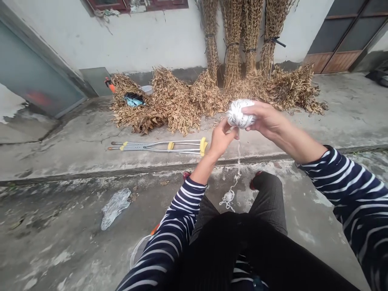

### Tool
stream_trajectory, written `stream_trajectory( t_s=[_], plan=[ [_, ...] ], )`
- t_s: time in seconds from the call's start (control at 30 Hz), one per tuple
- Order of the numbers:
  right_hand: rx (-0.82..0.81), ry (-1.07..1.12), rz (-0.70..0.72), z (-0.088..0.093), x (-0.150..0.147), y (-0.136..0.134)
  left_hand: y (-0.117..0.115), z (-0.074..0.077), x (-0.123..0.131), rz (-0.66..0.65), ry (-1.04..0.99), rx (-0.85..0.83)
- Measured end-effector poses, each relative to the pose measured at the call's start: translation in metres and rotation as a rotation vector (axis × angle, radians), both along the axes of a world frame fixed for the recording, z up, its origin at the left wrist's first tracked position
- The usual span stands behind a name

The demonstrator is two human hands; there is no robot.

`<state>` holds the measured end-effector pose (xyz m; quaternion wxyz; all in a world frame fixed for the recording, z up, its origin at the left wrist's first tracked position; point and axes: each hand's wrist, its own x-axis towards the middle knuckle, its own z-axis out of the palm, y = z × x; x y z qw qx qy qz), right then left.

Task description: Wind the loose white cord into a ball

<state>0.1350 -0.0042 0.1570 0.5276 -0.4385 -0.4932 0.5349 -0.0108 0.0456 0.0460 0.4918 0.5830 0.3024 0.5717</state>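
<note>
A round white bundle (241,114) with dark print, its wrapping gathered at one side, is up in front of me. My right hand (265,117) grips it from the right, fingers over its top and thumb side. At its lower left, my left hand (222,135) is closed, with thumb and fingertips against the bundle where a white cord (239,155) comes out. Exactly what those fingertips pinch is partly hidden. The cord hangs straight down, has a knot partway, and ends in a loose tangled heap (228,199) on the ground between my feet.
A pair of crutches (157,146) lies on the raised concrete ledge. Behind are piles of dried stalks (178,101) and tied upright bundles (233,44) against the wall. Crumpled clear plastic (115,208) lies at left; a container rim (135,250) shows beside my left sleeve.
</note>
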Motion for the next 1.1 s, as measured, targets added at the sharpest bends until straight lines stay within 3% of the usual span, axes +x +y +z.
stream_trajectory(
  t_s=[0.17,0.43,0.53,0.67,0.83,0.97,1.1],
  plan=[
    [-0.013,0.009,-0.017,-0.009,-0.010,0.000,-0.018,-0.001,0.027,0.102,0.016,-0.089],
    [-0.054,0.065,-0.093,-0.011,-0.005,0.003,-0.009,-0.019,0.031,0.210,0.313,0.075],
    [-0.099,0.099,-0.120,-0.013,-0.003,0.007,-0.008,-0.026,0.030,0.187,0.355,0.115],
    [-0.153,0.123,-0.127,-0.014,-0.007,0.003,0.000,-0.035,0.027,0.148,0.397,-0.001],
    [-0.107,0.072,-0.115,-0.012,-0.012,-0.006,0.020,-0.041,0.023,0.154,0.487,-0.091],
    [-0.051,0.036,-0.143,-0.014,-0.001,0.001,0.013,-0.037,0.025,0.041,0.422,-0.090],
    [-0.041,-0.060,-0.162,-0.022,0.020,0.015,-0.020,-0.039,0.022,-0.321,0.276,-0.213]
  ],
)
